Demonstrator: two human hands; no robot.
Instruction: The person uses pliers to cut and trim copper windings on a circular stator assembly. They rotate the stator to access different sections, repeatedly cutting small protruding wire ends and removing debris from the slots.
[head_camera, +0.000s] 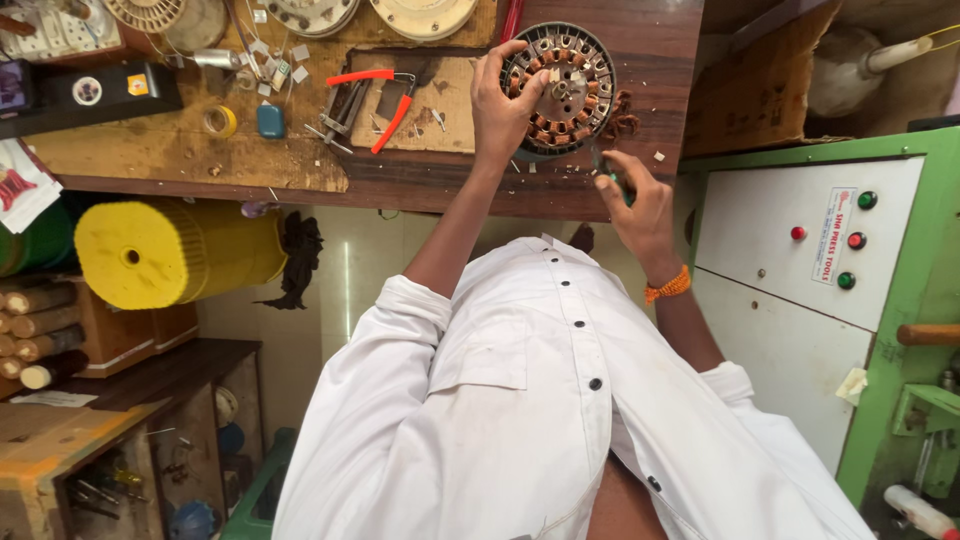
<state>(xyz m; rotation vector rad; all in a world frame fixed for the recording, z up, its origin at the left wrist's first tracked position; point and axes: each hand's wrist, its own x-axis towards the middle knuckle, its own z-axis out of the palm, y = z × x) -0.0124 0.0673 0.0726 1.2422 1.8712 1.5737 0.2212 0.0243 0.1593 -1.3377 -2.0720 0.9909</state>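
Round copper-wound stator (560, 88) near bench (420, 180) edge, left hand (497, 110) grasping its rim; right hand (636, 205) clenched on, probably, a small green tool (612, 181).

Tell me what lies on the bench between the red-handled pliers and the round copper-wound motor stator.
In the head view, the left hand lies between the red-handled pliers and the round copper-wound motor stator, its fingers gripping the stator's rim, over a cardboard sheet.

Bare surface (660, 60) lies right of the stator (558, 88). Left approach obstructed by red-handled pliers (365, 100), tape roll (220, 121) and scraps. Green cabinet (905, 300) blocks the right side.
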